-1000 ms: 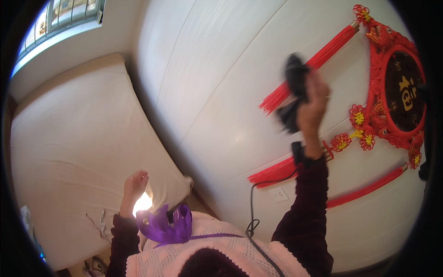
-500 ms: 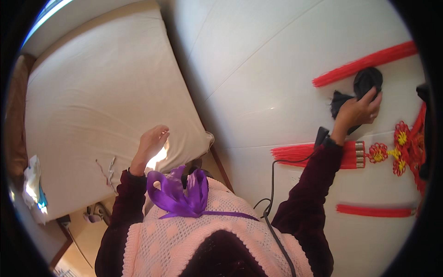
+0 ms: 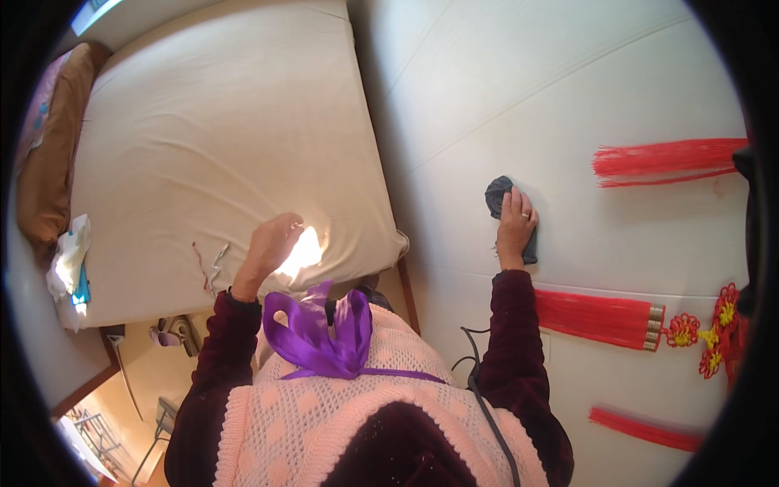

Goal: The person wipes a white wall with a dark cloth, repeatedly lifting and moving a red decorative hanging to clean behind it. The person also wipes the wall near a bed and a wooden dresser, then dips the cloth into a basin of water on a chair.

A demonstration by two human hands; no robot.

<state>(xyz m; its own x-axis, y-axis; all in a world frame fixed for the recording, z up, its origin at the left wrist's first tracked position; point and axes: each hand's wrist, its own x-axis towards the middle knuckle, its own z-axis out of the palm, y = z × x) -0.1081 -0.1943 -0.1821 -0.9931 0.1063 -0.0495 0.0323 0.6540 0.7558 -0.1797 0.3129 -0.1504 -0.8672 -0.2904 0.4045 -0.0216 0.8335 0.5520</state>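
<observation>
My right hand presses a crumpled dark grey cloth against the white wall. Its fingers lie over the cloth, which sticks out past the fingertips and beside the palm. Close by, a red tassel hangs from a red and yellow knotted ornament. Over the near edge of the beige-covered bed is my left hand, its fingers loosely bent. I see nothing held in it, though the palm side is hidden. A bright patch of sunlight falls on the sheet beside it.
More red tassels hang on the wall at right. Small thin items and a white and blue bundle lie on the bed. Shoes stand on the floor below. A black cable runs along my body.
My right hand has moved left across the wall with the cloth, away from the upper red tassel. My left hand has shifted slightly, its fingers more bent. The view has turned a little.
</observation>
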